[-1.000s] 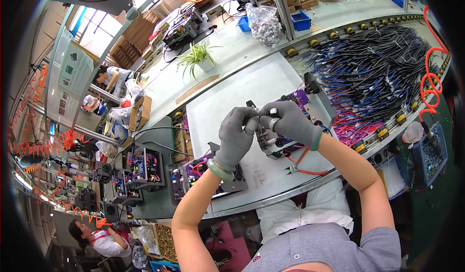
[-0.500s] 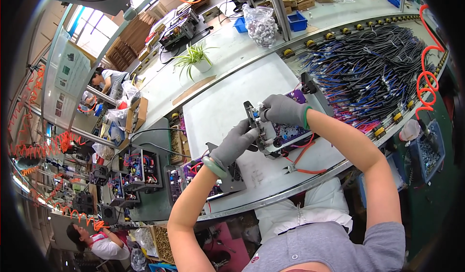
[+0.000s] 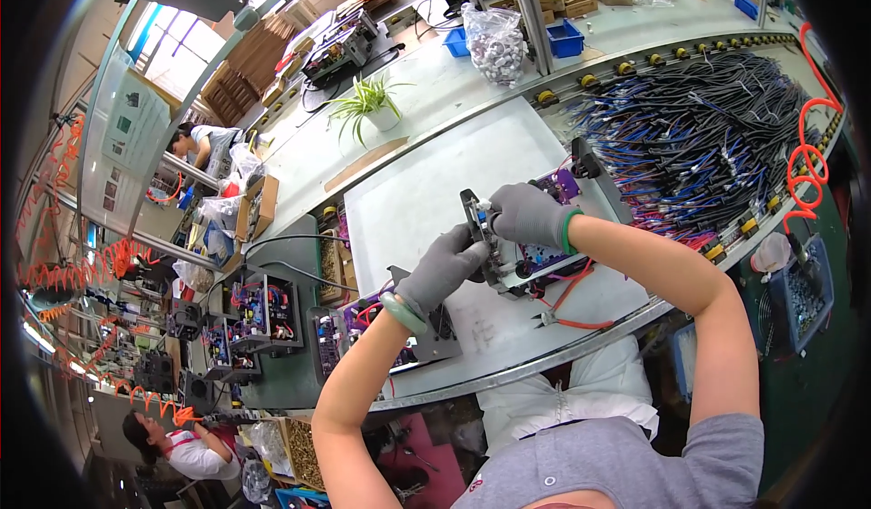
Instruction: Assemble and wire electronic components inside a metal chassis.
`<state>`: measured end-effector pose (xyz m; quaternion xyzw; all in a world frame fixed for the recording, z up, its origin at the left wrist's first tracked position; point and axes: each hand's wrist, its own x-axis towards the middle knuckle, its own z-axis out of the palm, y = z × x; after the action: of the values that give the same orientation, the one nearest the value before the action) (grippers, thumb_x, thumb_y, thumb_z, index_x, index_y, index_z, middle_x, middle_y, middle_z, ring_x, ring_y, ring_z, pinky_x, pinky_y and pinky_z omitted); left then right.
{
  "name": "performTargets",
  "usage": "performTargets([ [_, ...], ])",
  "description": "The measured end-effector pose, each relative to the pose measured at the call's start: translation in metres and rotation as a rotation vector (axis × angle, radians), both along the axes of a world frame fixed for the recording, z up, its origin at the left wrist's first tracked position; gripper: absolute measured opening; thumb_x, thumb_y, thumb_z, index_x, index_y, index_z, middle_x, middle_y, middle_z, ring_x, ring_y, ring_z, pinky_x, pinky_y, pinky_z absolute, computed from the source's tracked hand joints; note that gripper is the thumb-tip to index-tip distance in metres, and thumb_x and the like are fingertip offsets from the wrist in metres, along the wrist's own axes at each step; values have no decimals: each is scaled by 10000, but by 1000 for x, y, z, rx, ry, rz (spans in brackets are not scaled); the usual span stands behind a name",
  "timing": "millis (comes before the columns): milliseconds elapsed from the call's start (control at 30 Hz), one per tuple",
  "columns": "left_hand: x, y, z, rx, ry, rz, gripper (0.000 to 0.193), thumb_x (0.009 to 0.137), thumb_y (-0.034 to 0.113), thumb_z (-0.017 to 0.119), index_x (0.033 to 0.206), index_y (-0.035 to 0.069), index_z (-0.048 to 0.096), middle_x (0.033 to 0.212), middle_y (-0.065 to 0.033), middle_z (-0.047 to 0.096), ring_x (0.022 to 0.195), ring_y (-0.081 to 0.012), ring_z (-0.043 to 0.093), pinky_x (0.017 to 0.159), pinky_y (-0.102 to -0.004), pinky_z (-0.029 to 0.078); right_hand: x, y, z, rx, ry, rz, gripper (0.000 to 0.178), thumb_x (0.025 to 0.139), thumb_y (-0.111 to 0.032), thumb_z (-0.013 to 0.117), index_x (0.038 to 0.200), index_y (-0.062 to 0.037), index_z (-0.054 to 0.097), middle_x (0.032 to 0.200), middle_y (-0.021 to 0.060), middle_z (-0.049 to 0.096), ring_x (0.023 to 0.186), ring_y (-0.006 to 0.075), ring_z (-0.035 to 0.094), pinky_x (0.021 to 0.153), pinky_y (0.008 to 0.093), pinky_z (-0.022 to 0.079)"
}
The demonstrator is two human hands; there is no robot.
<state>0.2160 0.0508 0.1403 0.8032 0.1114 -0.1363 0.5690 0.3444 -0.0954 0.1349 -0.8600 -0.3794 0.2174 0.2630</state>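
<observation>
A dark metal panel (image 3: 493, 257) with small parts along it stands tilted up from the board assembly. My left hand (image 3: 445, 271), in a grey glove, grips it at its left side, thumb across its face. My right hand (image 3: 529, 216), also gloved, is closed at the panel's upper part beside a small white piece (image 3: 484, 206); whatever its fingertips pinch is hidden. Under and behind my right hand shows part of a purple circuit board (image 3: 541, 257) with red wires. Pliers with orange handles (image 3: 570, 320) lie on the worktop just below.
A large heap of black, blue and red cables (image 3: 699, 137) covers the right side. Another board assembly (image 3: 435, 332) sits by my left forearm. Beyond the white worktop (image 3: 408, 210) stand a potted plant (image 3: 374, 110) and a bag of white parts (image 3: 494, 46). Two people work at the left.
My right hand has come slightly down and left, closer along the panel, with its fingers more tucked in. My left hand keeps its hold. The whole view has shifted a little.
</observation>
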Motion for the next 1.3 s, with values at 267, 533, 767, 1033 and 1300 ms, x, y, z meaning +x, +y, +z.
performTargets([
  [267,11,-24,20,751,-772,206,292,833,232,737,1065,66,672,1088,-129,660,1017,-309,649,915,-417,491,-14,-26,12,61,-298,75,189,904,-228,569,904,-62,658,800,192,664,830,377,672,749,460,531],
  [533,38,-36,15,720,-718,214,236,904,320,640,854,91,669,840,-96,675,845,-322,633,769,-436,480,-14,-39,-6,541,-147,-107,185,853,-250,674,877,-69,702,788,169,669,799,353,672,712,446,527],
  [767,38,-23,18,906,-657,218,375,935,411,584,789,74,658,777,-122,665,789,-336,638,744,-446,486,-20,-30,-15,694,-303,-83,133,860,-197,665,870,-68,696,799,158,663,758,346,658,676,425,521],
  [1033,23,-1,-1,587,-357,285,360,938,395,611,1011,45,657,913,-146,683,844,-286,665,782,-370,518,-1,-25,-12,593,-474,34,110,777,-94,702,886,-87,694,830,104,658,781,300,648,698,390,511],
  [1300,15,6,8,-310,139,150,551,949,232,635,1385,-39,439,1145,-107,632,979,-191,673,890,-344,563,-7,-20,-8,-22,-686,196,105,757,-133,671,828,-136,748,936,58,677,1010,241,619,899,408,455],
])
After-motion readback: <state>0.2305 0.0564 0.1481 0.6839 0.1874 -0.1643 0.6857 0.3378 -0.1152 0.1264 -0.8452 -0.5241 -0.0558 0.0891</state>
